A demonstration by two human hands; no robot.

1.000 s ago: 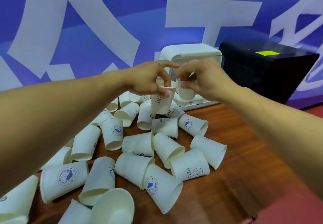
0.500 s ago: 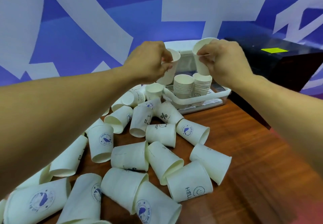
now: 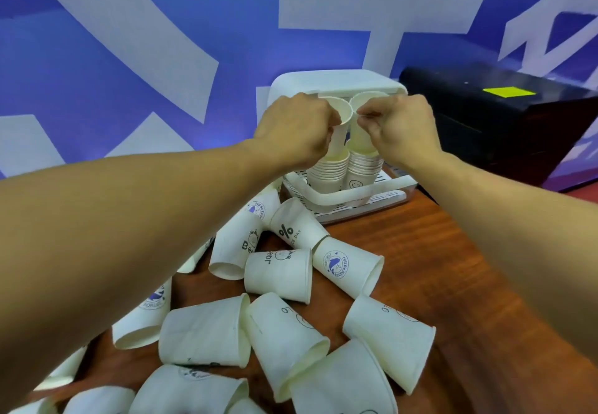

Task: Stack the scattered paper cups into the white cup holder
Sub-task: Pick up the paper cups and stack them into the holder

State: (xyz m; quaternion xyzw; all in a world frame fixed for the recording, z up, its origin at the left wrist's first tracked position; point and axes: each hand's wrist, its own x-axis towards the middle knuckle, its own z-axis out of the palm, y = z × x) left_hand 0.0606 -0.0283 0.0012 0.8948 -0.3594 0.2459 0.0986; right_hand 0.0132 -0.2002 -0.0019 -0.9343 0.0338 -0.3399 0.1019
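Note:
The white cup holder (image 3: 362, 195) stands at the back of the wooden table, with two stacks of paper cups inside. My left hand (image 3: 296, 130) grips an upright paper cup (image 3: 341, 122) whose bottom sits in the top of the left stack (image 3: 326, 172). My right hand (image 3: 403, 129) pinches the rim of a second upright cup (image 3: 360, 135) seated in the top of the right stack (image 3: 364, 167). Several loose paper cups (image 3: 278, 273) lie on their sides across the table in front of the holder.
A black box (image 3: 504, 122) with a yellow label stands right of the holder. A blue wall with white lettering rises behind. Bare wood (image 3: 453, 258) shows on the table's right side. My forearms cover part of the cup pile.
Both hands carried their cups from above the pile up and over the holder, then lowered them onto the tops of the two stacks. The view moved closer.

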